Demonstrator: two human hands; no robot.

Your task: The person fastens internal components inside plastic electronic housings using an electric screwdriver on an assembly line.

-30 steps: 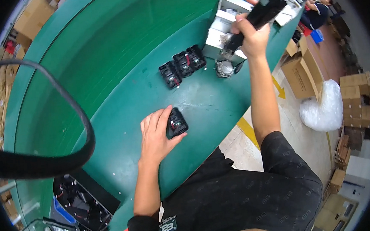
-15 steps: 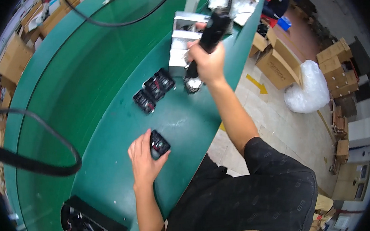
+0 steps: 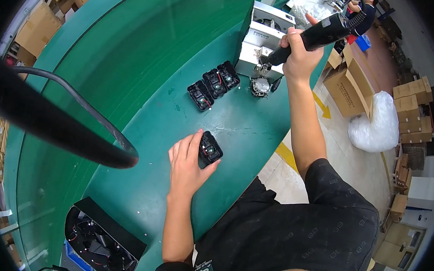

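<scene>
My left hand (image 3: pixel 186 165) is closed around a small black plastic housing (image 3: pixel 211 147), pinching it between thumb and fingers on the green bench. Wires and a small circuit board show inside the housing. In my right hand (image 3: pixel 301 59) is a black corded electric screwdriver (image 3: pixel 323 32), held tilted. Its tip points at the front of a white-and-grey box-shaped machine (image 3: pixel 251 55), which looks like a screw feeder; whether they touch I cannot tell. Three similar open housings (image 3: pixel 215 84) lie in a row left of the machine. A round metal part (image 3: pixel 261 86) stands in front of it.
A black bin (image 3: pixel 89 212) of dark parts sits at the bench's near left. Thick black cable (image 3: pixel 70 120) loops across the left. Beyond the bench's right edge are an open carton (image 3: pixel 347 88) and bubble wrap (image 3: pixel 375 124). Another person (image 3: pixel 367 11) sits at the far right.
The whole view has shifted, moving the bench items right and up. The screwdriver has tilted from steep to flatter, its tip still near the white machine. My left hand keeps hold of the housing.
</scene>
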